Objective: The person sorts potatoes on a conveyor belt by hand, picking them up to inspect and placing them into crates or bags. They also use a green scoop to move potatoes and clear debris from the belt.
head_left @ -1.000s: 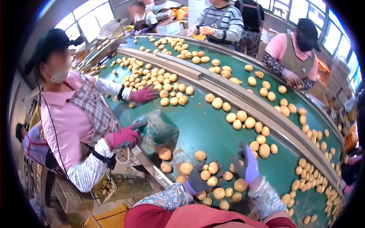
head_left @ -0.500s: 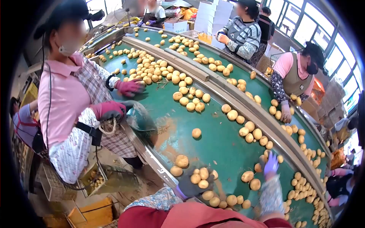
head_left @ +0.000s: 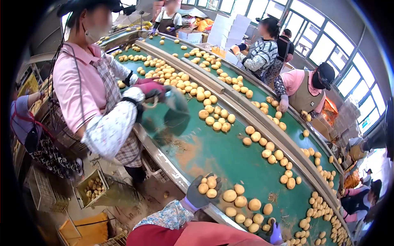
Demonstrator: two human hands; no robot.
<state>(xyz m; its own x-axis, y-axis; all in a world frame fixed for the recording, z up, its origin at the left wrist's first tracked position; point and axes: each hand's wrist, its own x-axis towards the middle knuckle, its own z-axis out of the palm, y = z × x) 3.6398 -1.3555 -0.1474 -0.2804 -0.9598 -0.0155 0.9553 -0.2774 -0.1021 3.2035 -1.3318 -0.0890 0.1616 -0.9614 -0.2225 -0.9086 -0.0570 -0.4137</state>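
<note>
My left hand [head_left: 200, 195], in a dark glove with a purple cuff, is at the near edge of the green conveyor belt [head_left: 221, 158]. Several potatoes [head_left: 209, 185] rest in its palm, fingers curled around them. At the bottom of the view, my right hand [head_left: 276, 233], in a purple and dark glove, touches a small potato [head_left: 266, 227]. Its fingers are mostly hidden, so their closure cannot be told. Between my hands lies a loose group of potatoes [head_left: 241, 201] on the belt.
A wooden divider [head_left: 213, 87] runs along the belt, with potatoes on both sides. To the left, a co-worker [head_left: 88, 82] holds a scoop-like, translucent thing [head_left: 176, 100] over the belt. Another co-worker [head_left: 303, 88] leans over the far lane. A crate [head_left: 102, 188] with potatoes stands on the floor.
My right hand has drawn back from the divider toward my body, and potatoes are now gathered near it. My left hand has shifted left and up with its potatoes. The left co-worker's scoop-like thing has moved right.
</note>
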